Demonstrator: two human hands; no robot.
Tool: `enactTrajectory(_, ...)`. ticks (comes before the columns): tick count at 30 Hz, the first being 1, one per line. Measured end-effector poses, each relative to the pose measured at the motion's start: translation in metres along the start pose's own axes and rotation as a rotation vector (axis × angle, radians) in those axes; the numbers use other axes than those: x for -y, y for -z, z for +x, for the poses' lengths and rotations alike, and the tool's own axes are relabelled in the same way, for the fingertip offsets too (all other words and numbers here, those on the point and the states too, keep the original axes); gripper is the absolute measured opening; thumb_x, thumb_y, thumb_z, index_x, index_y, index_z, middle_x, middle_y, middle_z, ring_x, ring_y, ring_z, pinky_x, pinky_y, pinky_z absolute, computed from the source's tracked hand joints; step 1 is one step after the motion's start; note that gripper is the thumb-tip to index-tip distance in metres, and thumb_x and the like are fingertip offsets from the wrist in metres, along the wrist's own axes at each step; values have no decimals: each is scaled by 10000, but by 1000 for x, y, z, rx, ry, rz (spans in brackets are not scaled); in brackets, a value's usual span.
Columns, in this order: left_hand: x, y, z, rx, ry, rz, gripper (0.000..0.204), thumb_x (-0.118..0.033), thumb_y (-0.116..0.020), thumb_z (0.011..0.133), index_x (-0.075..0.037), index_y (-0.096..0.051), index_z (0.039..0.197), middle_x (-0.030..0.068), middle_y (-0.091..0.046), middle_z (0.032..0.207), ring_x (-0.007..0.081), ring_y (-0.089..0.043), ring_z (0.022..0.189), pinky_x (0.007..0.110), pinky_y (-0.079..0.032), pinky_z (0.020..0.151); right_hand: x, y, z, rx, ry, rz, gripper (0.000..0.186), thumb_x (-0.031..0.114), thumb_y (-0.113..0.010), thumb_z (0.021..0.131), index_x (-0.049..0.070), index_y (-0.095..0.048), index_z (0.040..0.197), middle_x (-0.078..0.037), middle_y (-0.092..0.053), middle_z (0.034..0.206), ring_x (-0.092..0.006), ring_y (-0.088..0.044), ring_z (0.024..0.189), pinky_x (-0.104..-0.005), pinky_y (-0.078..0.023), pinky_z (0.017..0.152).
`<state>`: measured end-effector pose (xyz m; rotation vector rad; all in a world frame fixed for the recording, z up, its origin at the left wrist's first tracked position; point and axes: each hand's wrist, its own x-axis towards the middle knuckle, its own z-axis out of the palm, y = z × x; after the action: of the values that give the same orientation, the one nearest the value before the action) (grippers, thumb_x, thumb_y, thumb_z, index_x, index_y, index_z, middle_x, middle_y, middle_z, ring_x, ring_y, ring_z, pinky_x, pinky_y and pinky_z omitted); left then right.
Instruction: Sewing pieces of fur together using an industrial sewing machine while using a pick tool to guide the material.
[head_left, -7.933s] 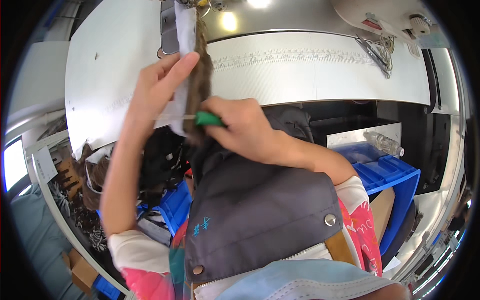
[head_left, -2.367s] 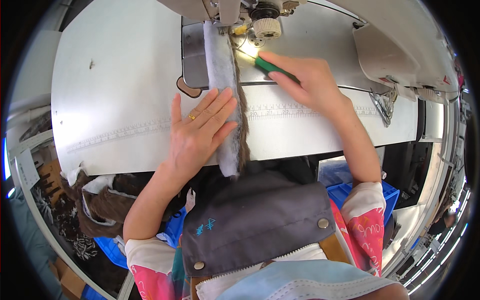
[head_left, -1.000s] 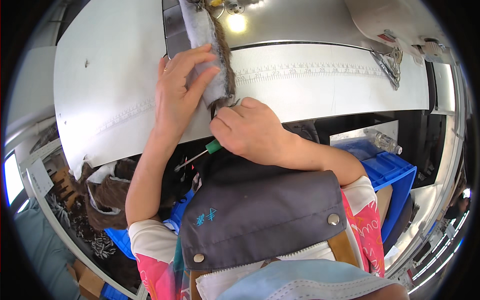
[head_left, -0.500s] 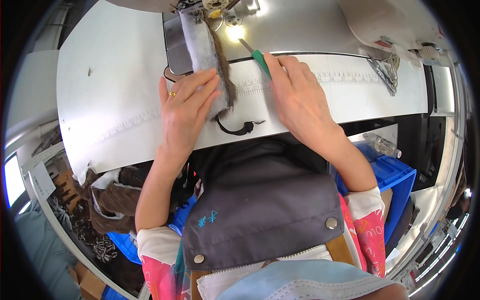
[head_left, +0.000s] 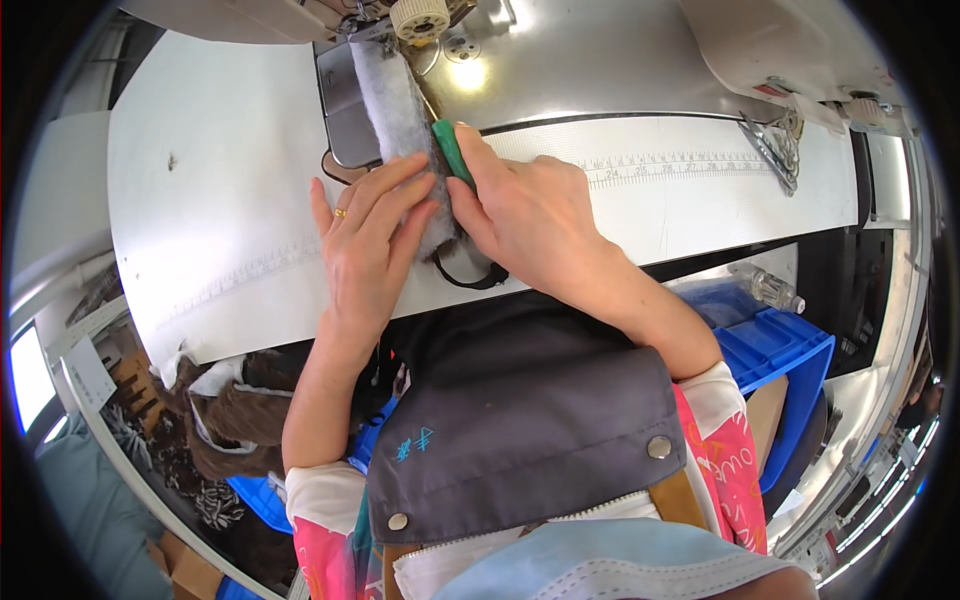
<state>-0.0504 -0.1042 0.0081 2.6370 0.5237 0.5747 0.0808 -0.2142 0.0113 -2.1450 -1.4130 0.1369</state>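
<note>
A strip of grey-white and brown fur fabric point(head_left: 388, 90) runs from under the sewing machine's presser area point(head_left: 372, 28) toward me. My left hand point(head_left: 372, 225) lies on its near part, fingers stretched flat and thumb spread to the left. Along the strip's right edge, my right hand point(head_left: 535, 205) grips a green-handled tool point(head_left: 450, 150) with a thin metal shaft. Its tip is hard to make out against the brown fur. A black cord point(head_left: 465, 284) curves out from the strip's near end, partly under my right hand.
Metal scissors or snips point(head_left: 770, 155) lie at the right of the white table point(head_left: 230, 180), which carries a printed ruler scale. Below right are a blue bin point(head_left: 775, 345) and a clear plastic bottle point(head_left: 778, 290). Brown fur pieces point(head_left: 240, 420) hang at the lower left.
My right hand has moved left with the green-handled tool, bringing its shaft from the metal bed to the fur strip's right edge. My left hand stays on the strip.
</note>
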Motion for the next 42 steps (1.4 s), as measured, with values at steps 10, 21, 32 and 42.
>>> enactTrajectory(10, -1, 1, 1, 8, -1, 4, 316, -121, -705, 764, -159, -649, 1072, -42, -606, 1151, 145, -566, 999, 478, -194, 1055, -18, 16, 1, 127, 302, -4, 352, 121, -604, 747, -46, -525, 1046, -73, -507, 460, -276, -531, 409, -361, -396, 405)
enactTrajectory(21, 2, -1, 2, -14, -52, 39, 261, -129, -708, 761, -149, -678, 1019, -49, -618, 1123, 142, -583, 967, 464, -194, 1055, -28, 43, -46, 188, 199, 123, 391, 110, -610, 776, -7, -527, 1140, -45, -519, 493, -232, -532, 468, -311, -380, 508)
enactTrajectory(32, 3, 0, -2, -47, -55, 57, 243, -151, -700, 770, -151, -677, 1012, -62, -606, 1062, 138, -588, 959, 498, -183, 1051, -57, 37, 10, 81, 284, -53, 384, 166, -631, 822, 138, -587, 1202, -53, -602, 663, -241, -534, 510, -342, -425, 512)
enactTrajectory(42, 17, -1, 24, -72, -84, 48, 201, -162, -684, 780, -150, -671, 980, -55, -604, 1045, 149, -596, 934, 546, -238, 1013, -70, 40, 42, 100, 305, -43, 353, 190, -624, 829, 154, -608, 1179, -64, -613, 664, -257, -528, 518, -343, -410, 511)
